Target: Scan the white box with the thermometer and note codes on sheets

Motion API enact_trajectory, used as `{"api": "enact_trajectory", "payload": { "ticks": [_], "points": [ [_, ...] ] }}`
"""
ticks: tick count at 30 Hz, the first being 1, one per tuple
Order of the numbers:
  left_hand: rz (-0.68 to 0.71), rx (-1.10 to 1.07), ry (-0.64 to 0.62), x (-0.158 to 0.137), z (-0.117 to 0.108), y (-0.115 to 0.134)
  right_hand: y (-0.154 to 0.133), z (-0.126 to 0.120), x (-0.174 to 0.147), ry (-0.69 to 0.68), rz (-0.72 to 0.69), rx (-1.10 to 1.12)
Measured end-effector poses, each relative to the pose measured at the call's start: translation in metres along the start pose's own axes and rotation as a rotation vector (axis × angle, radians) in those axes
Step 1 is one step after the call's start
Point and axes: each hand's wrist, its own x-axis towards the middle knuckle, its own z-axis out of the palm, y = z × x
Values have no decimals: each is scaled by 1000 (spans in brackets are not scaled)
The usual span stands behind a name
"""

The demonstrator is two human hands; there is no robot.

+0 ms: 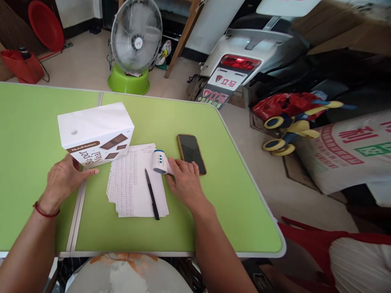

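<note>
My left hand [64, 175] is at the lower left corner of a white NutriMotion box [94, 122] on the green table. Its thumb stretches along the box's bottom front edge, while the other fingers are partly hidden at the box's side. In my right hand [187, 183] is a white handheld device with a blue rim and blue dots, which looks like a forehead thermometer [161, 162]; the fingers cover its handle. Beneath it lies a stack of printed paper sheets [126, 183], with a black pen [152, 193] on top. Just beyond my right fingers rests a dark phone [192, 150].
The green table [232, 211] has a metal seam near the box and a rounded right corner. A fan [137, 40] stands on a green basin [128, 81] behind it. A white scooter [241, 57] and a printed sack [348, 150] are at the right. Another person's clothing shows at lower right.
</note>
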Motion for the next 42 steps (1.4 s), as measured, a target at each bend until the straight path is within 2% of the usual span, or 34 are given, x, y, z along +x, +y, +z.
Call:
{"api": "enact_trajectory", "payload": {
  "ticks": [3,5,7,8,11,15,19,22,25,30,33,38,42],
  "points": [
    [37,285,-149,-7,-3,4,-13,-17,3,139,-39,54],
    [144,238,-332,-12,-1,13,-25,-27,2,241,-79,174],
    [276,115,-441,-17,5,24,-37,-31,-1,215,-114,308],
    [345,55,-447,-19,9,29,-43,-31,-4,146,-128,340],
    [525,-30,-314,-26,25,39,-56,-22,-11,-45,-136,297],
    [680,-73,-269,-28,39,40,-61,-13,-14,-134,-126,236],
    [723,-52,-333,-27,44,34,-59,-13,-11,-101,-201,302],
    [733,-7,-375,-27,48,29,-58,-18,-8,-44,-244,510],
    [739,34,-406,-27,52,24,-58,-25,-5,-5,-199,765],
    [726,60,-411,-27,55,22,-60,-35,-5,-139,-169,1177],
    [718,74,-415,-27,55,21,-65,-39,-6,-191,-80,1390],
    [744,100,-372,-29,59,24,-70,-62,-6,-19,140,1457],
    [786,123,-312,-29,62,28,-66,-67,-4,49,175,1463]
  ]
}}
